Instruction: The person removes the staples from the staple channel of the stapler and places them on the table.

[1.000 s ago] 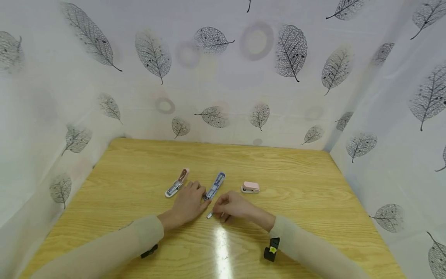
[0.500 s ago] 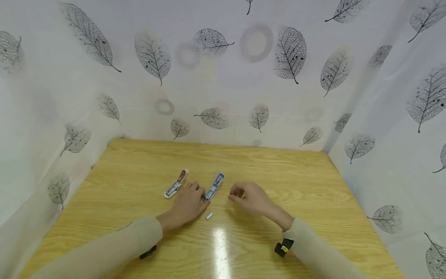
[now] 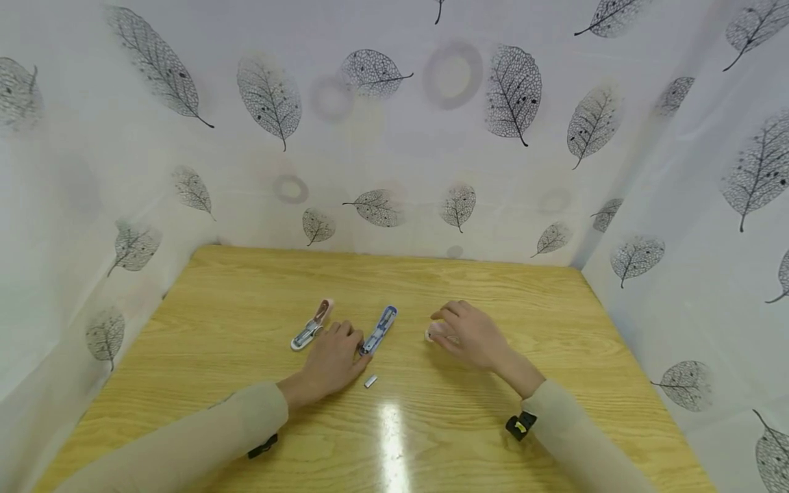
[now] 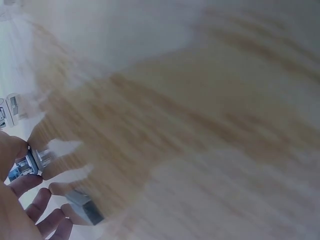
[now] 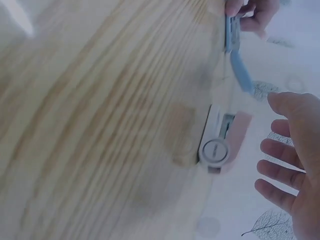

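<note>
My left hand (image 3: 333, 352) pinches the near end of a blue stapler (image 3: 380, 329) that lies opened out flat. In the left wrist view, thumb and fingertips close around the metal end of that stapler (image 4: 31, 164). Just in front of it lies a short strip of staples (image 3: 370, 381). My right hand (image 3: 471, 332) hovers over a small closed pink and white stapler (image 3: 429, 335), covering most of it in the head view. The right wrist view has this pink stapler (image 5: 215, 150) apart from the hand's spread, relaxed fingers (image 5: 280, 172).
Left of my left hand lies another pink and white stapler (image 3: 311, 325), opened out. All stand on a wooden table (image 3: 246, 287). White leaf-patterned curtains (image 3: 382, 150) rise behind and at both sides.
My right hand has left the staple strip on the table and moved right, to over the closed pink stapler. The left hand has stayed on the blue stapler.
</note>
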Available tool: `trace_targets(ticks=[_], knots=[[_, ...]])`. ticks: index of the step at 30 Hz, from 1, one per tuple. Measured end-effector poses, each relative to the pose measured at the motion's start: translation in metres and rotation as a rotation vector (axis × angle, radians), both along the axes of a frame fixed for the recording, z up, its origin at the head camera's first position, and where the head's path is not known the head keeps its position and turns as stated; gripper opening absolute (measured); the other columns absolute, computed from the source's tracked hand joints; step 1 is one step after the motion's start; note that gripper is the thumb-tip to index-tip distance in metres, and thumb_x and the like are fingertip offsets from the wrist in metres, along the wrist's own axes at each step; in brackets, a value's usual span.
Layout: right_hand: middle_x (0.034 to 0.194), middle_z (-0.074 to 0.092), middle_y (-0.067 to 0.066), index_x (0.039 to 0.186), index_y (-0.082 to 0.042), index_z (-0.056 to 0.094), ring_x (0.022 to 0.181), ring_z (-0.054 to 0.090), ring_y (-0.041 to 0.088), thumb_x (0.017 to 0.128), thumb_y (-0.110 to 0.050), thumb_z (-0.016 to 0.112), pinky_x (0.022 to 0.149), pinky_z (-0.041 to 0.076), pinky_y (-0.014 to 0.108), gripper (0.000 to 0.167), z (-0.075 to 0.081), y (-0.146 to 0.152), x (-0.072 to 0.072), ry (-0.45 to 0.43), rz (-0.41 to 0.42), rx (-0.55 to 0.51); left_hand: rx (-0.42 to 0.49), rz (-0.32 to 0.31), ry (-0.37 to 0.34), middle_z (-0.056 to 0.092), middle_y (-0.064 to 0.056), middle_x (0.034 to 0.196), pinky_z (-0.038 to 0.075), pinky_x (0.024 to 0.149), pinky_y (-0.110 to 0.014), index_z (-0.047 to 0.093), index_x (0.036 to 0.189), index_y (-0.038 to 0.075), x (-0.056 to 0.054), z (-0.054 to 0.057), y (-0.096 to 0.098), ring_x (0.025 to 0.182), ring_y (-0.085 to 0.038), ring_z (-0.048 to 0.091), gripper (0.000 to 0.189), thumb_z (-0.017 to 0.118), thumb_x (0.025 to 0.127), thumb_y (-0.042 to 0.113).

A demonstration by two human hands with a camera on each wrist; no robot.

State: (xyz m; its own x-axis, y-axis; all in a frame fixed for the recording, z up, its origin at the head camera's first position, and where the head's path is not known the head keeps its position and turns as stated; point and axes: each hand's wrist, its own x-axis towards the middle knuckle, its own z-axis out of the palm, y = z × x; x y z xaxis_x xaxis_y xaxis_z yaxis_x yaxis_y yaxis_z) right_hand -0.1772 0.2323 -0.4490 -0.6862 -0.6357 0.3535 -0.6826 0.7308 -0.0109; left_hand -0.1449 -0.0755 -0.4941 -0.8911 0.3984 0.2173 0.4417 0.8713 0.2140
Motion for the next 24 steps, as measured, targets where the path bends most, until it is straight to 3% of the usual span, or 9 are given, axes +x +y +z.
trace_targets(ticks=[7, 12, 15, 24], knots=[[0.109, 0.075, 0.006, 0.116, -0.008, 0.074, 0.099, 0.071, 0.023, 0.097, -0.038, 0.076, 0.087, 0.061, 0.037, 0.036, -0.008, 0.013, -0.011, 0.036, -0.015, 0.109, 0.0, 0.011, 0.011, 0.064, -0.006, 0.098, 0.053, 0.078, -0.038, 0.07, 0.1, 0.013, -0.001, -0.001, 0.001, 0.088, -0.023, 0.06, 0.031, 0.078, 0.094, 0.042], [0.099, 0.072, 0.002, 0.112, -0.011, 0.074, 0.087, 0.065, 0.019, 0.092, -0.038, 0.081, 0.075, 0.058, 0.034, 0.033, -0.016, 0.019, -0.015, 0.056, -0.004, 0.16, 0.001, 0.017, 0.003, 0.064, -0.006, 0.098, 0.053, 0.077, -0.038, 0.07, 0.101, 0.012, 0.001, 0.0, 0.001, 0.088, -0.023, 0.059, 0.032, 0.078, 0.094, 0.042], [0.094, 0.07, 0.001, 0.109, -0.013, 0.074, 0.082, 0.061, 0.018, 0.092, -0.036, 0.082, 0.07, 0.054, 0.033, 0.029, -0.019, 0.021, -0.016, 0.04, 0.001, 0.172, 0.0, 0.021, -0.004, 0.063, -0.006, 0.098, 0.053, 0.076, -0.038, 0.07, 0.102, 0.012, 0.001, 0.0, 0.001, 0.087, -0.023, 0.059, 0.032, 0.079, 0.094, 0.041], [0.096, 0.071, 0.001, 0.11, -0.013, 0.074, 0.082, 0.063, 0.018, 0.092, -0.034, 0.082, 0.072, 0.056, 0.033, 0.03, -0.021, 0.023, -0.018, 0.033, 0.014, 0.175, 0.029, 0.029, -0.049, 0.064, -0.007, 0.098, 0.053, 0.078, -0.039, 0.071, 0.1, 0.012, -0.001, 0.001, 0.002, 0.089, -0.023, 0.059, 0.03, 0.078, 0.095, 0.04]])
